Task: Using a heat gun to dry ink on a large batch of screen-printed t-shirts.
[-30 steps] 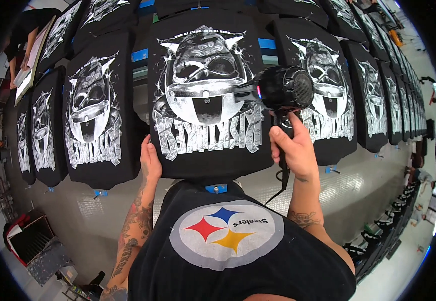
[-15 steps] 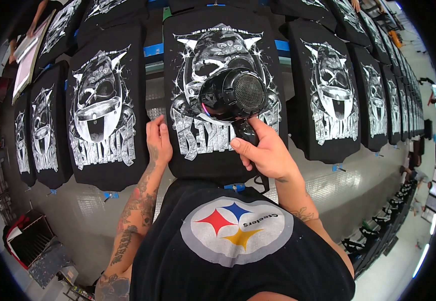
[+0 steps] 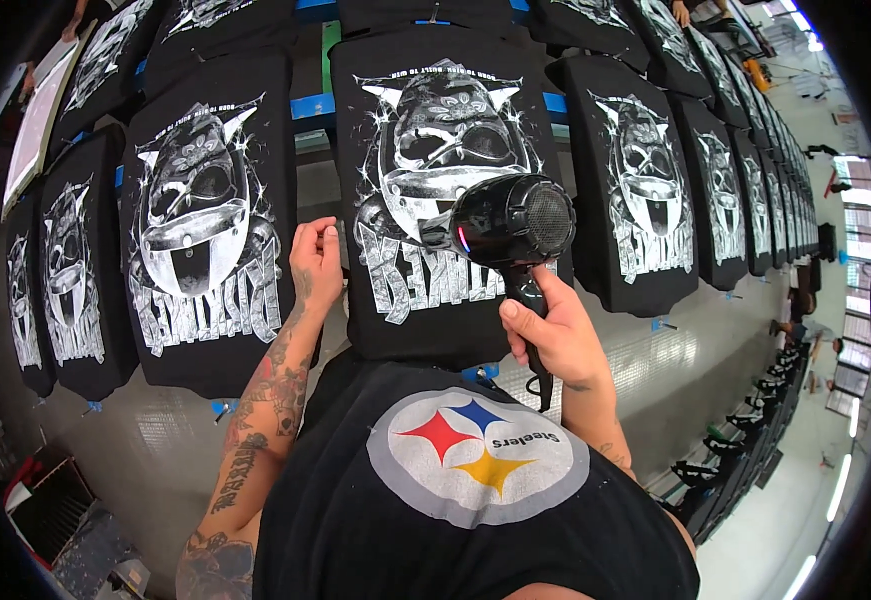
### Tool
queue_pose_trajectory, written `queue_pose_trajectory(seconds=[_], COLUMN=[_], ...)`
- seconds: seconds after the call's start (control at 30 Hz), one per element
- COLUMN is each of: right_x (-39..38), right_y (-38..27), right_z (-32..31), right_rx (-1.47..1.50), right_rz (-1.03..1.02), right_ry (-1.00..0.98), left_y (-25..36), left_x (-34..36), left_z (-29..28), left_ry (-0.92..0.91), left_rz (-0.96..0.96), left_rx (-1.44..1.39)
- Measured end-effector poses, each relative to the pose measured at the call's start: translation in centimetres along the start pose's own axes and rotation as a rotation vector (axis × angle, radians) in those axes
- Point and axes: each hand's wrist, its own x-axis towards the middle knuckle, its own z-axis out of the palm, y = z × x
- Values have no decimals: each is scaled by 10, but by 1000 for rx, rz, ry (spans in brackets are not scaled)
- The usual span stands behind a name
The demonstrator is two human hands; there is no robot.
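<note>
A hair dryer (image 3: 510, 222) held over a printed black shirt.
Nearest me is the person's own dark top (image 3: 495, 550) with its pale oval emblem; beyond it, the right hand (image 3: 561, 338) grips the dryer's handle, nozzle pointing left above the shirt's (image 3: 445, 190) lower print. The left hand (image 3: 315, 268), loosely curled and holding nothing I can see, is beside that shirt's left edge. Matching shirts (image 3: 195, 225) flank it, and farther off, at left, leans a pale framed panel (image 3: 37, 140).
</note>
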Motion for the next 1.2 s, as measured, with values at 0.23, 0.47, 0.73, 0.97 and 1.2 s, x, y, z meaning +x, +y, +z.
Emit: queue_pose_trajectory(seconds=[0.23, 0.47, 0.73, 0.97, 1.2], right_x=[-9, -22, 5, 31, 39], right_y=[0, 1, 5, -11, -18], right_z=[16, -17, -5, -15, -23], right_rx=[-39, -44, 40, -40, 4], right_rz=[-68, -115, -123, -133, -122], right_ry=[42, 379, 277, 237, 179], left_y=[0, 0, 8, 21, 14], left_x=[0, 6, 2, -10, -11], left_z=[-8, -23, -3, 9, 8], left_ry=[-34, -126, -168, -178, -193], left_rz=[-10, -103, -80, -84, -134], left_rx=[-91, -150, -123, -104, -98])
